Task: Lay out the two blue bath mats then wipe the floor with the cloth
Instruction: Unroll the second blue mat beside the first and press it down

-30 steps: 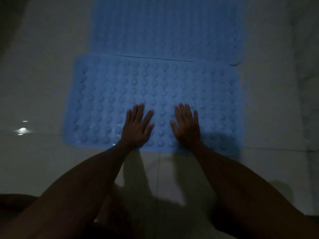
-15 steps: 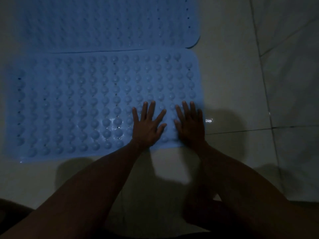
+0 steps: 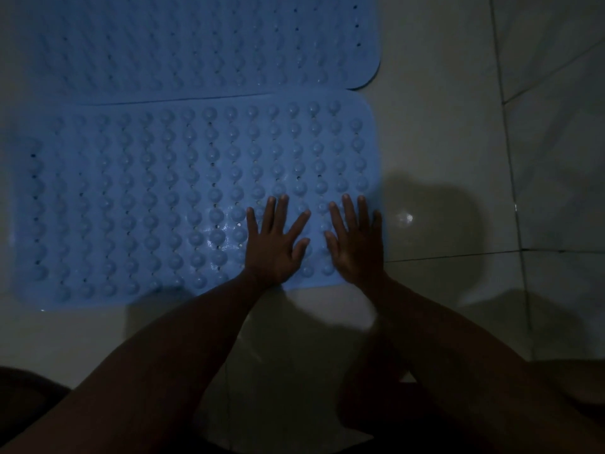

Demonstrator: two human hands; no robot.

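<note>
Two blue bath mats with rows of round bumps lie flat on the pale tiled floor, long edges touching. The near mat point(image 3: 163, 198) fills the left and middle of the view; the far mat point(image 3: 196, 44) lies behind it. My left hand point(image 3: 273, 244) and my right hand point(image 3: 355, 244) rest palm down, fingers spread, side by side on the near mat's front right corner. The right hand's outer edge reaches the mat's right border. No cloth is in sight.
Bare tiled floor point(image 3: 458, 126) with grout lines stretches to the right of the mats, and a wet glint point(image 3: 407, 218) shines close to my right hand. The room is dim; shadows of my arms fall on the floor in front of me.
Both hands have slid from the middle of the near mat's front edge to its right corner, staying flat. The view has shifted right with them.
</note>
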